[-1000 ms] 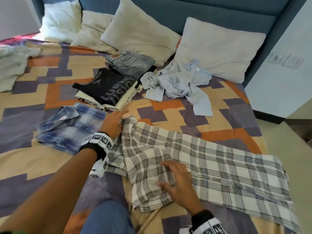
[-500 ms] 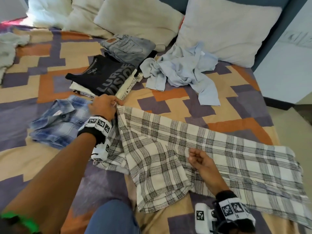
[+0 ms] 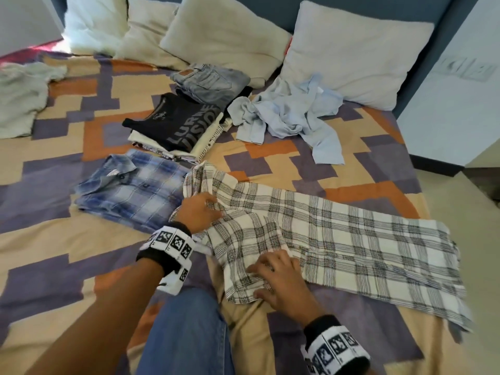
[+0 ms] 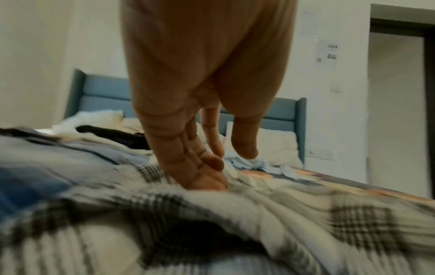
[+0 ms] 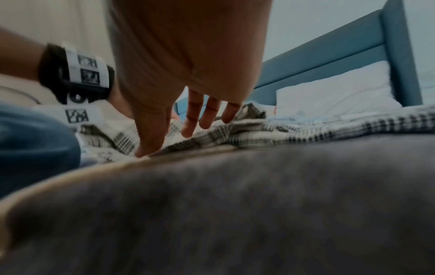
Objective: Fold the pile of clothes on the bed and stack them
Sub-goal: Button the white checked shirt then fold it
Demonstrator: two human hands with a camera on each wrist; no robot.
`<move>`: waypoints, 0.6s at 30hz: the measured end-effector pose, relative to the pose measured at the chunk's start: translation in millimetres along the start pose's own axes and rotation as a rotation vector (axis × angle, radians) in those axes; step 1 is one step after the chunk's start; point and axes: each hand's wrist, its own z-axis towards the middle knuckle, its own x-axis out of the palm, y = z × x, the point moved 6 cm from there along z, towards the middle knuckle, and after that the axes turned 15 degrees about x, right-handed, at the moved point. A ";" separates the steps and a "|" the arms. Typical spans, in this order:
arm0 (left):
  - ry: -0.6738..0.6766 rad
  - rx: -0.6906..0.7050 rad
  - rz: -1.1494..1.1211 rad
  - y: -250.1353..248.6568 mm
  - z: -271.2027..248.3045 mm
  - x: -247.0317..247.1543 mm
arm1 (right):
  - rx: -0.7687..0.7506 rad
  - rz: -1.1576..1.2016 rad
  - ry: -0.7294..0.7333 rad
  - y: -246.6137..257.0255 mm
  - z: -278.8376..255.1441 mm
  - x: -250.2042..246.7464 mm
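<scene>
A white shirt with black checks [image 3: 338, 234] lies spread across the near bed, its collar toward the far left. My left hand [image 3: 212, 209] presses straight fingers onto it just below the collar; in the left wrist view the left hand [image 4: 226, 167] has its fingertips on the cloth [image 4: 259, 214] and the thumb apart. My right hand [image 3: 261, 277] lies with spread fingers on the folded-in near flap. In the right wrist view the right hand [image 5: 179, 135] touches the checked shirt [image 5: 247, 134] with its thumb tip. A crumpled light blue shirt [image 3: 292, 112] lies farther back.
A folded blue plaid shirt [image 3: 132, 190] lies left of the collar. Behind it are a stack topped by a black T-shirt [image 3: 178, 123] and folded jeans [image 3: 211, 82]. A pale garment [image 3: 19, 98] lies far left. Pillows [image 3: 351, 50] line the headboard. My knee in jeans [image 3: 186, 334] is on the bed.
My left hand left the collar and came down toward me onto the shirt. My right hand opened and moved left and nearer, onto the folded flap.
</scene>
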 end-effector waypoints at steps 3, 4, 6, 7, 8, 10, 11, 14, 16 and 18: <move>-0.105 -0.249 -0.275 11.1 -12.0 -11.6 | 0.024 -0.147 0.014 12.6 6.4 5.0; -0.082 -0.304 -0.386 9.8 -19.4 -14.5 | 0.038 -0.178 -0.006 17.5 6.6 1.7; -0.031 -0.416 -0.652 6.6 -29.7 -16.8 | 0.045 -0.212 -0.037 23.2 9.9 0.1; -0.030 -0.459 -0.736 8.1 -31.5 -17.8 | 0.052 -0.203 -0.045 22.5 11.8 0.9; -0.051 -0.482 -0.770 11.7 -32.6 -19.5 | 0.075 -0.161 -0.053 19.5 11.4 -1.0; -0.098 -0.499 -0.772 13.0 -37.2 -21.9 | 0.143 0.027 -0.054 10.9 6.8 -8.7; -0.101 -0.523 -0.772 12.5 -40.7 -19.8 | 0.151 0.103 -0.044 7.9 3.5 -11.8; -0.068 -0.621 -0.815 7.0 -49.1 -7.0 | 0.093 0.198 -0.076 5.9 -14.8 -28.8; -0.072 -0.657 -0.800 7.5 -48.4 -0.4 | 0.045 0.046 -0.089 3.0 -27.5 -28.7; -0.063 -0.655 -0.745 9.1 -45.9 5.1 | 0.041 -0.042 -0.010 -0.2 -32.9 -18.6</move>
